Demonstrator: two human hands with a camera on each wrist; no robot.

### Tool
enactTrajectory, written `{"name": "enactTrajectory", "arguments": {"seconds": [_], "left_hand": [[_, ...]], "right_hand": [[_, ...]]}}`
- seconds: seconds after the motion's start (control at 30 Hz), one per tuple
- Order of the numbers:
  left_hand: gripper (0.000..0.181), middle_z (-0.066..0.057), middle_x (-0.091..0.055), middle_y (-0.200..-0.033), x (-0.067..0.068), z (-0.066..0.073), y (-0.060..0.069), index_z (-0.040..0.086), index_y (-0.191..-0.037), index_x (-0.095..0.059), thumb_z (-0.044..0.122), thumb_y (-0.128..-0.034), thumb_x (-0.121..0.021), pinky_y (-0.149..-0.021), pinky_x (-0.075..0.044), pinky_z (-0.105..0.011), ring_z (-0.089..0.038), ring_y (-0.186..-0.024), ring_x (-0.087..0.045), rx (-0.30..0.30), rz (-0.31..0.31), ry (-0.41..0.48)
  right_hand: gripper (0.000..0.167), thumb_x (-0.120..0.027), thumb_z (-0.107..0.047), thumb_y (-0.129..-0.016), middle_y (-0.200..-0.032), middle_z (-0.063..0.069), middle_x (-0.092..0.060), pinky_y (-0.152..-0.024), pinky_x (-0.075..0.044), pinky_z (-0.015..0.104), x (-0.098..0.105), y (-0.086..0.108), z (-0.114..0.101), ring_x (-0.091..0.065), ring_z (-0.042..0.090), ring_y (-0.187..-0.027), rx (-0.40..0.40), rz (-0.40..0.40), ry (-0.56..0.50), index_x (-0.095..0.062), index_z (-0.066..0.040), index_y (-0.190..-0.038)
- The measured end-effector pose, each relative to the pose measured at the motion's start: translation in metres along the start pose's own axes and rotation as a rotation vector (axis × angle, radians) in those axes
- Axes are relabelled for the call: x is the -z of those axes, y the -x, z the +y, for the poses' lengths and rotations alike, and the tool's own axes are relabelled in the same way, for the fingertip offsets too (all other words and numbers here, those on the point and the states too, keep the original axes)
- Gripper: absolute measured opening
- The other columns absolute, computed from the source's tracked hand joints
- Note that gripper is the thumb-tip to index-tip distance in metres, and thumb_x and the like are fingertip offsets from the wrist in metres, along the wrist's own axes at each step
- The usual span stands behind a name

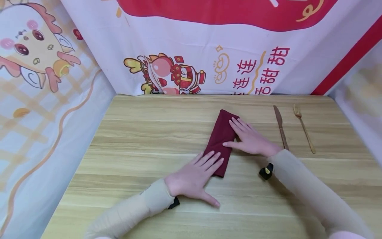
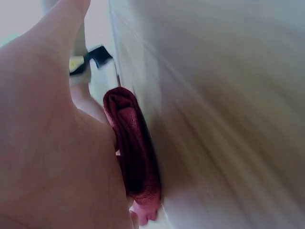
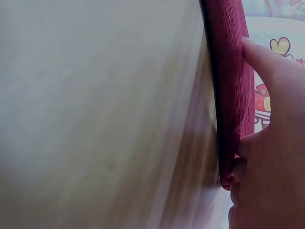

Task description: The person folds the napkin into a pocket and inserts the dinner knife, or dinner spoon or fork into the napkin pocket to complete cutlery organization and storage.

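A dark red cloth napkin (image 1: 220, 134), folded into a long narrow strip, lies slanted on the wooden table. On its near end rest the straight, spread fingers of my left hand (image 1: 194, 177), the thumb held out over the wood. My right hand (image 1: 249, 137) lies on the far right part, fingertips and thumb touching the top of the cloth. From the left wrist, the end of the napkin (image 2: 131, 143) shows several rolled layers. Along its long edge in the right wrist view, the napkin (image 3: 233, 81) looks thick, with the right hand (image 3: 276, 143) against it.
Right of the napkin lie a copper-coloured knife (image 1: 279, 122) and a gold fork (image 1: 303, 127), the knife's handle partly behind the right forearm. A printed cloth (image 1: 185, 36) hangs along the table's back edge, another patterned cloth (image 1: 44, 109) along the left.
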State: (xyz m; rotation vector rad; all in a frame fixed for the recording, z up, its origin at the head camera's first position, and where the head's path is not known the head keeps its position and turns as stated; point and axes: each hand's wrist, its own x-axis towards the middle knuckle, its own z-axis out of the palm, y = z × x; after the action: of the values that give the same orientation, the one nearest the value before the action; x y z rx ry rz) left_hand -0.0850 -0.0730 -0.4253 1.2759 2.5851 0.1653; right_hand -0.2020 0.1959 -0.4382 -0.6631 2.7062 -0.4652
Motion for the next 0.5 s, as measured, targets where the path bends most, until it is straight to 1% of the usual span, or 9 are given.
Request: {"name": "enactTrajectory", "arguments": {"seconds": [0.27, 0.4, 0.5], "left_hand": [[0.131, -0.01, 0.0, -0.169, 0.003, 0.014, -0.024, 0.008, -0.163, -0.004, 0.093, -0.0745, -0.049, -0.122, -0.002, -0.043, -0.025, -0.154, 0.001, -0.04, -0.057, -0.067], [0.131, -0.011, 0.001, -0.169, 0.005, 0.016, -0.03, 0.008, -0.163, -0.005, 0.094, -0.0744, -0.049, -0.122, -0.002, -0.042, -0.025, -0.154, 0.001, -0.045, -0.067, -0.081], [0.13, -0.009, 0.002, -0.169, 0.005, 0.015, -0.032, 0.01, -0.164, -0.005, 0.093, -0.0744, -0.05, -0.122, -0.001, -0.042, -0.024, -0.154, 0.003, -0.037, -0.067, -0.061]], "right_hand": [[0.114, -0.055, -0.08, -0.086, -0.17, 0.009, -0.005, -0.122, -0.003, 0.051, 0.0, -0.025, -0.003, 0.003, 0.031, -0.154, 0.031, 0.02, 0.01, -0.01, -0.01, -0.164], [0.115, -0.058, -0.08, -0.084, -0.17, 0.008, -0.006, -0.122, -0.004, 0.05, 0.001, -0.03, -0.006, 0.002, 0.029, -0.154, 0.041, 0.031, 0.003, -0.012, -0.011, -0.164], [0.114, -0.062, -0.077, -0.084, -0.17, 0.008, -0.007, -0.122, -0.006, 0.052, 0.003, -0.03, -0.007, 0.001, 0.03, -0.154, 0.043, 0.037, -0.029, -0.014, -0.011, -0.164]]}}
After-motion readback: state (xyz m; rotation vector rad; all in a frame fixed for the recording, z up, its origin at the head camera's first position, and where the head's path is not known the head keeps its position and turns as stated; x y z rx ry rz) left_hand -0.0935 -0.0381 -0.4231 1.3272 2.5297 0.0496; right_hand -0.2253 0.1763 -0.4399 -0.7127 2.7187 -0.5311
